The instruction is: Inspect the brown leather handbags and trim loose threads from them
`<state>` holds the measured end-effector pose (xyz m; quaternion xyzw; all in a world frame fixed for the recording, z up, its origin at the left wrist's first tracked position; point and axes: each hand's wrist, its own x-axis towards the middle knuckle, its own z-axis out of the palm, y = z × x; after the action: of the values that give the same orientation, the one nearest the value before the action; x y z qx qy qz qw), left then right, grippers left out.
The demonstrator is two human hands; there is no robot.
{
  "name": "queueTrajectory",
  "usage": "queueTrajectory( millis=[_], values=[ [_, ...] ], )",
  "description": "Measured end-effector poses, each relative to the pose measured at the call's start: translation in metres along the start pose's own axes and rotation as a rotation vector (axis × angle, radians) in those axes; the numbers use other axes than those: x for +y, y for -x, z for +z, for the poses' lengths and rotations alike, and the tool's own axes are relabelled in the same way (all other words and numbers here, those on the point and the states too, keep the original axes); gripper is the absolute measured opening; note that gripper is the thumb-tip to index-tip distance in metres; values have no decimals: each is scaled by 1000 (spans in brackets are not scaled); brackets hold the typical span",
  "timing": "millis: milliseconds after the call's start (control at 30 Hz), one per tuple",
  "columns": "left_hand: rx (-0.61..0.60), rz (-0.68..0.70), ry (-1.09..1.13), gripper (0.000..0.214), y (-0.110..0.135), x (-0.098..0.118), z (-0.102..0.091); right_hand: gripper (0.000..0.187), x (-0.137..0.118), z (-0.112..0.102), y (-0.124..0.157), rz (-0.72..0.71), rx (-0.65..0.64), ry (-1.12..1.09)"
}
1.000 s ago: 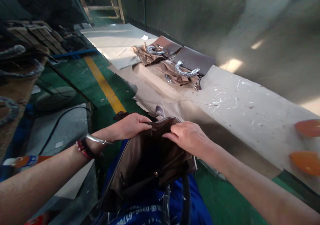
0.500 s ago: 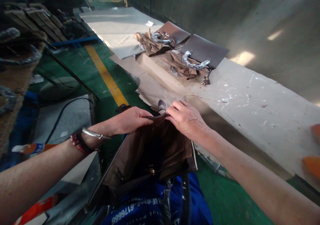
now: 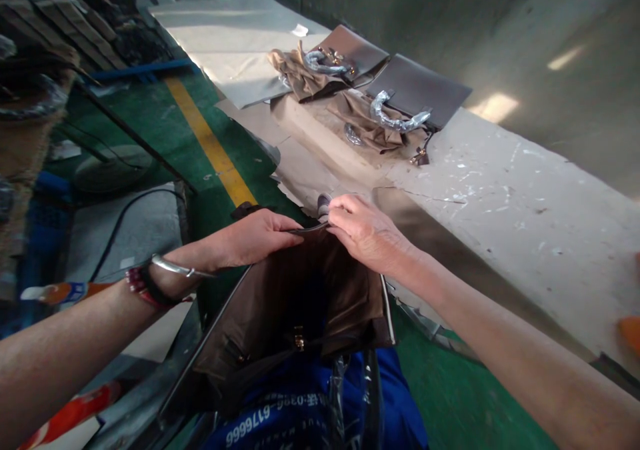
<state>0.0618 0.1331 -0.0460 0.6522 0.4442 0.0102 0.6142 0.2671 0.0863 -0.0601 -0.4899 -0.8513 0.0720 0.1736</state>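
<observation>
A dim room with a green floor [image 3: 440,397] lies around me, a yellow stripe [image 3: 213,147] crossing it on the left and a paper-covered tabletop [image 3: 510,210] running from the far left to the near right. Straight ahead and low, over blue cloth [image 3: 305,410] with white lettering, I have a brown bag [image 3: 265,303], its mouth gaping up toward me. The relation that matters is along its far edge [image 3: 317,229]: that edge runs roughly left to right, and both my hands are already on it, neither nearer than the other. My left fingers [image 3: 287,239] are closed in a flat pinch, thumb on the near side; my right fingers [image 3: 343,211] are curled in tighter, with only a short stretch of edge showing between the two. The rest of the bag falls away nearer to me, a gold clasp [image 3: 299,338] by the near edge and a dark strap [image 3: 371,390] below it to the right. A shoe [image 3: 323,203] shows just past the edge, partly hidden by my right fingers. Two brown pieces with wrapped handles [image 3: 395,118] lie on the tabletop, well apart from my grip, and an orange bottle [image 3: 65,293] lies off to the left. I see nothing between my fingers and the edge.
</observation>
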Motion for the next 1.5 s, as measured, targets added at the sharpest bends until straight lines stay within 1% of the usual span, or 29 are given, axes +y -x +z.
queueTrajectory(
  millis=[67, 133, 333, 567, 633, 733, 833, 933, 1000, 1067, 1100, 1133, 1200, 1300, 1400, 1500],
  values=[
    [12, -4, -13, 35, 0, 0, 0, 14, 2, 3, 1, 2, -19, -94],
    [15, -5, -8, 35, 0, 0, 1, 13, 3, 5, 2, 5, -36, -137],
    [10, 15, 11, 34, 1, 0, 1, 11, 3, 5, 4, 22, -52, -150],
    [0, 24, -46, 35, 2, -3, -2, 11, 3, 6, 3, 41, -29, -197],
    [-5, 20, -33, 37, 3, -4, -4, 11, 3, 7, 1, 75, -13, -235],
    [-54, 2, 32, 38, 5, -6, -6, 13, 3, 9, -3, 175, 7, -314],
    [-91, -29, 87, 39, 5, -9, -8, 12, 2, 11, -7, 259, -16, -372],
    [-84, -43, 98, 40, 4, -11, -10, 10, 4, 15, -10, 294, -33, -383],
    [-74, -25, 75, 39, 4, -13, -11, 12, 6, 17, -11, 293, -21, -386],
    [-55, 0, 44, 38, 4, -14, -12, 21, 9, 18, -12, 289, -7, -398],
    [-44, -1, 42, 38, 4, -15, -12, 22, 9, 17, -12, 284, -12, -395],
    [-37, -11, 51, 39, 4, -15, -12, 19, 10, 16, -12, 275, -31, -381],
    [-33, -45, 93, 39, 4, -17, -12, 7, 10, 14, -13, 227, -86, -327],
    [-21, -68, 129, 37, 3, -17, -12, 18, 12, 12, -13, 127, -129, -278],
    [2, -64, 133, 32, 2, -13, -10, 21, 16, 15, -11, 67, -136, -256],
    [-20, -72, 165, 31, 1, -10, -8, 25, 19, 18, -9, 32, -148, -212]
  ],
)
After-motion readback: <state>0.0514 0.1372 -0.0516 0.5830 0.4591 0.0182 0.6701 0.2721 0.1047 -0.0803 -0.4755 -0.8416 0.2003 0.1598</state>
